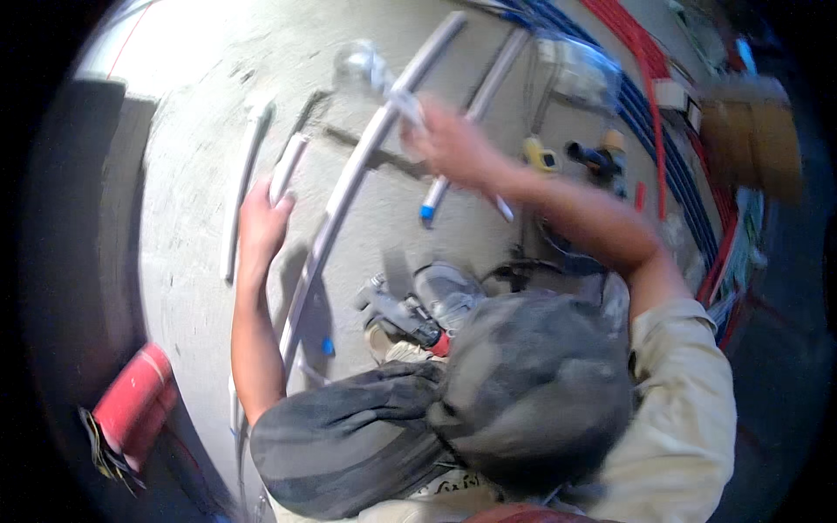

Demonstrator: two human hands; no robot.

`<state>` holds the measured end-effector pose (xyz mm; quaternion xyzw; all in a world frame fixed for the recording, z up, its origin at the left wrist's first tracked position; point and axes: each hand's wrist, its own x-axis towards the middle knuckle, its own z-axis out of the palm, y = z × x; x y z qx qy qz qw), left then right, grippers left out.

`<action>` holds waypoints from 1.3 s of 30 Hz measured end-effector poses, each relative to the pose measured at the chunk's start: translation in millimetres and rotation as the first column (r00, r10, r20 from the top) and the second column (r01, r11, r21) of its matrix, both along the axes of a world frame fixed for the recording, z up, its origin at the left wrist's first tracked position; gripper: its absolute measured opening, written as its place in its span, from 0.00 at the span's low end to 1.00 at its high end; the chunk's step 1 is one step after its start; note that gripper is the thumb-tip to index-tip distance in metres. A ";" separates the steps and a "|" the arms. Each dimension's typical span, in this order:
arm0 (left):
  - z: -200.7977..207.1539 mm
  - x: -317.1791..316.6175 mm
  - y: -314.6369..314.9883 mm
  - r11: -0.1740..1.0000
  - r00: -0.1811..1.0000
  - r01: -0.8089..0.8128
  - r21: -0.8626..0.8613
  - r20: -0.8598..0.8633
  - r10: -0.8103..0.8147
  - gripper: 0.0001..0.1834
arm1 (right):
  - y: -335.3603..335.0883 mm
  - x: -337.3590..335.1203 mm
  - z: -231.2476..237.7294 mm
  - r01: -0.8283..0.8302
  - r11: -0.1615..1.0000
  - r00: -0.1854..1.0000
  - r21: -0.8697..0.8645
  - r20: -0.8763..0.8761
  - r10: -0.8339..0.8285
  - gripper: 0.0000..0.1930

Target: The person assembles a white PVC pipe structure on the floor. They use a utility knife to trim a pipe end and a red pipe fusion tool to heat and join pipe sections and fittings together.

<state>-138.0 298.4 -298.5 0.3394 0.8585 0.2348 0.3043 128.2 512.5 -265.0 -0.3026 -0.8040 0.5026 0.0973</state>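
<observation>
My left hand (265, 220) is closed round a short white pipe (289, 167), which points up and away from me. My right hand (453, 146), smeared by motion, reaches across a long white pipe (353, 173) with its fingers closed on a blurred, pale object (403, 103). Beyond those fingers is a whitish, partly see-through shape (359, 66); whether it belongs to the held object I cannot tell. The long pipe runs between my hands on the concrete floor. Another white pipe (248, 187) lies left of my left hand.
A grey and red power tool (399, 315) lies by my shoe (447, 292). To the right are a blue-tipped pipe (495, 78), a yellow tape measure (540, 155), a clear plastic bag (582, 71) and blue and red tubing (649, 131). A red bundle (135, 403) lies at lower left.
</observation>
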 end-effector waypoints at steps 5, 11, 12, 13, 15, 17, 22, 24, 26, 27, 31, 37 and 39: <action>-20.5 1.7 -19.7 0.993 0.999 0.007 -0.122 0.052 -0.001 0.15 | -103.0 159.9 -12.6 0.187 0.969 0.872 -0.159 0.481 -0.090 0.14; -53.1 -21.1 -25.9 0.994 0.999 0.014 -0.110 0.040 -0.010 0.13 | -147.2 233.0 -40.0 0.370 0.927 0.751 -0.058 0.606 -0.262 0.16; -58.3 -27.8 -30.2 0.992 0.995 -0.015 -0.124 0.097 0.027 0.12 | -153.1 246.5 -37.9 0.347 0.937 0.795 0.034 0.520 -0.313 0.16; -62.5 -34.3 -35.9 0.989 0.999 0.000 -0.148 0.052 0.008 0.13 | -159.8 266.9 -33.8 0.330 0.937 0.809 0.111 0.478 -0.342 0.15; -66.0 -50.1 -49.2 0.944 0.992 0.033 -0.329 -0.106 -0.071 0.13 | -171.4 315.0 -26.3 0.382 0.896 0.788 0.228 0.426 -0.444 0.13; -65.8 -61.3 -64.5 0.936 0.989 -0.005 -0.353 -0.139 -0.047 0.13 | -180.4 377.6 -27.8 0.518 0.797 0.650 0.312 0.462 -0.603 0.14; -53.1 -56.9 -100.5 0.958 0.983 0.057 -0.279 -0.153 -0.103 0.15 | -218.0 532.5 -71.7 0.606 0.762 0.193 0.229 0.887 -0.420 0.19; -49.9 -46.2 -116.2 0.971 0.989 0.021 -0.237 -0.139 -0.055 0.19 | -236.0 563.8 -83.5 0.301 0.951 0.161 0.068 0.980 -0.121 0.20; -44.8 -38.1 -129.9 0.908 0.993 -0.097 -0.408 -0.100 0.061 0.22 | -211.9 577.6 -89.4 0.189 0.982 0.271 -0.008 0.961 -0.044 0.21; -39.3 -27.7 -143.0 0.940 0.987 -0.143 -0.311 -0.110 0.113 0.18 | -195.2 580.3 -84.6 0.249 0.968 0.305 -0.039 0.951 -0.040 0.21; -14.0 -21.1 -163.4 0.961 0.945 -0.069 -0.267 -0.327 -0.023 0.14 | -75.8 547.8 -78.7 0.274 0.950 0.360 -0.151 0.932 0.044 0.21; 48.3 11.3 -290.0 0.836 0.731 -0.547 0.034 -0.466 0.497 0.21 | 71.0 393.4 -76.5 -0.136 0.930 0.388 -0.342 0.845 0.368 0.23; 49.5 42.9 -349.0 0.724 0.623 -0.689 0.020 -0.494 0.606 0.14 | 104.0 317.4 -77.2 -0.380 0.832 0.364 -0.404 0.762 0.536 0.23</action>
